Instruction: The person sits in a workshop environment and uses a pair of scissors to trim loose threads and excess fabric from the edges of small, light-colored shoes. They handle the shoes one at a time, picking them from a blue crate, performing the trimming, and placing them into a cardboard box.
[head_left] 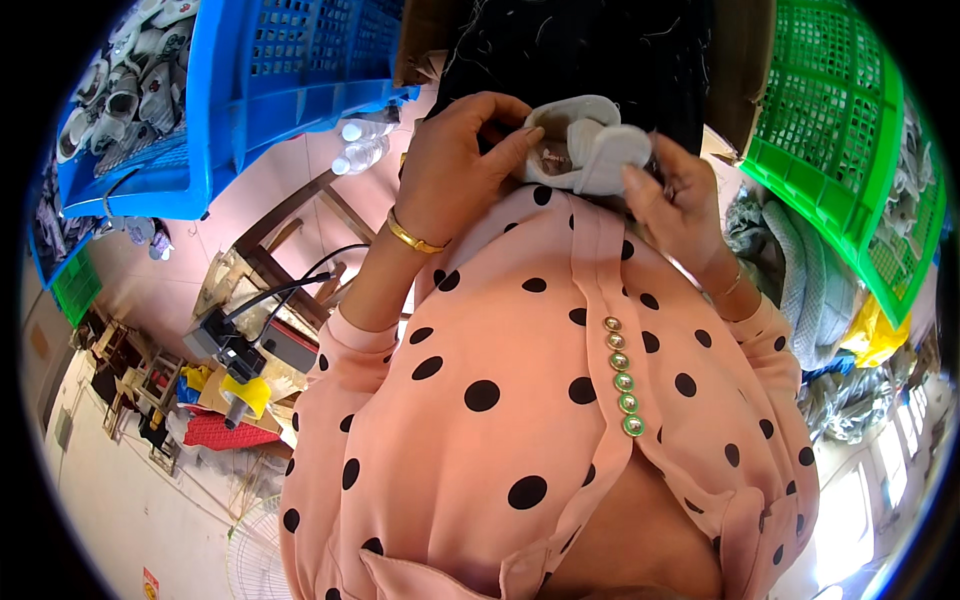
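Observation:
A small white shoe (pixel 592 150) with a rounded flap is held up between my two hands, over my lap. Its opening shows a greyish inside. My left hand (pixel 468 155), a gold bracelet at its wrist, pinches the shoe's left edge between thumb and fingers. On the opposite side my right hand (pixel 685 195) grips the flap end with its thumb in front and fingers behind. Both hands are closed on it. Dark cloth (pixel 570 50) with loose thread ends lies just beyond the shoe.
A blue plastic crate (pixel 240 110) at the left holds several small shoes (pixel 125 90). A green crate (pixel 820 130) stands at the right, with grey fabric pieces (pixel 800 270) and a yellow bag (pixel 878 332) near it. Clear plastic bottles (pixel 360 153) and a wooden frame (pixel 290 225) sit left.

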